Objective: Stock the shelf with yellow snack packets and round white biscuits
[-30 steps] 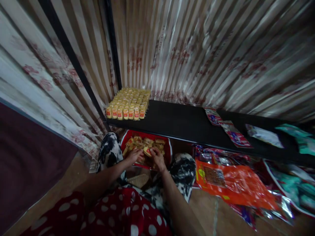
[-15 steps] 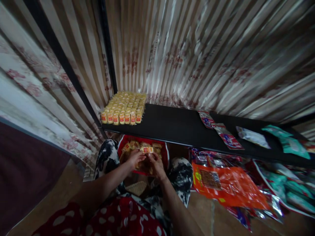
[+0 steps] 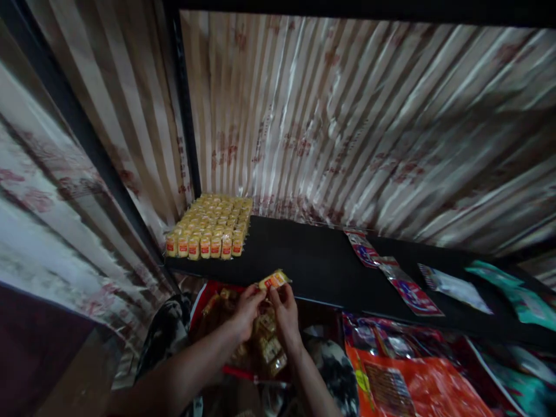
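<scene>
Between the fingertips of my left hand (image 3: 248, 308) and my right hand (image 3: 284, 313) is a small yellow wrapped snack (image 3: 274, 280) with a red-and-orange label. Both hands pinch it, one at each end, just in front of the shelf edge. Below them a red bag (image 3: 200, 307) lies open, holding many more wrapped snacks (image 3: 270, 347). On the left end of the black shelf (image 3: 295, 249) stands a tight block of the same yellow snacks (image 3: 208, 226), upright in rows with their labels facing me.
Farther right on the shelf lie red-and-purple packets (image 3: 410, 286), a white packet (image 3: 454, 288) and teal packets (image 3: 516, 292). An orange bag (image 3: 434, 382) and other packages are heaped below it. A dark post (image 3: 186, 110) rises behind the snack block.
Both hands have raised the wrapped snack from over the red bag toward the shelf edge, tilting it slightly. The camera view has tipped up, so the shelf sits lower in the picture.
</scene>
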`<state>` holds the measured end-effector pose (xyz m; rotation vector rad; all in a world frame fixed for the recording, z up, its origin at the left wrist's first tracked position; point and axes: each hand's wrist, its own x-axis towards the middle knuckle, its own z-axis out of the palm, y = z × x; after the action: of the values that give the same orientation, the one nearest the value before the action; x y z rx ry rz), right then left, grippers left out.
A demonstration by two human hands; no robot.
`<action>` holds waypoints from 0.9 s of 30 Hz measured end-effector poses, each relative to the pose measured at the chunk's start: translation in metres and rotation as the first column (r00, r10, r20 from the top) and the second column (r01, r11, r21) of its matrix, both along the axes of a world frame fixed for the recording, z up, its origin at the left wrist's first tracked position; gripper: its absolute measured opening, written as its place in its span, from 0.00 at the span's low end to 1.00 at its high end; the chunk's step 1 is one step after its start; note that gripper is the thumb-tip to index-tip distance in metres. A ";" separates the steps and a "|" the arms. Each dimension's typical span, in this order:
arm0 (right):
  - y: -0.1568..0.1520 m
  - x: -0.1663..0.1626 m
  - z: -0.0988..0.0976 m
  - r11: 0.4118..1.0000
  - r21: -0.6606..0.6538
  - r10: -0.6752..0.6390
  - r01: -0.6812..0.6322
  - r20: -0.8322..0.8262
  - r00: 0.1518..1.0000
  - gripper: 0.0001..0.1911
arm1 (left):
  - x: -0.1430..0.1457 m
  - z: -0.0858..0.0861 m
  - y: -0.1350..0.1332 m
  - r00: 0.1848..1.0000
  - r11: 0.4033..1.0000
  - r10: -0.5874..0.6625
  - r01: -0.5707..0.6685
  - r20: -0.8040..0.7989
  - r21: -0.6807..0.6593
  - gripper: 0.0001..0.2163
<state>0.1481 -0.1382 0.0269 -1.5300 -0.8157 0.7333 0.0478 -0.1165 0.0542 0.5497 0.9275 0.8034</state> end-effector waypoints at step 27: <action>0.290 0.081 -0.008 0.996 -0.063 -0.041 0.058 0.244 0.969 0.15 | 0.102 0.024 0.216 0.974 0.971 0.225 -0.220 -0.041 0.094 0.18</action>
<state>0.2291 0.1521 0.0185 -1.7192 -0.9377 0.5486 0.1502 0.0991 0.0784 0.5518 1.0166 1.0407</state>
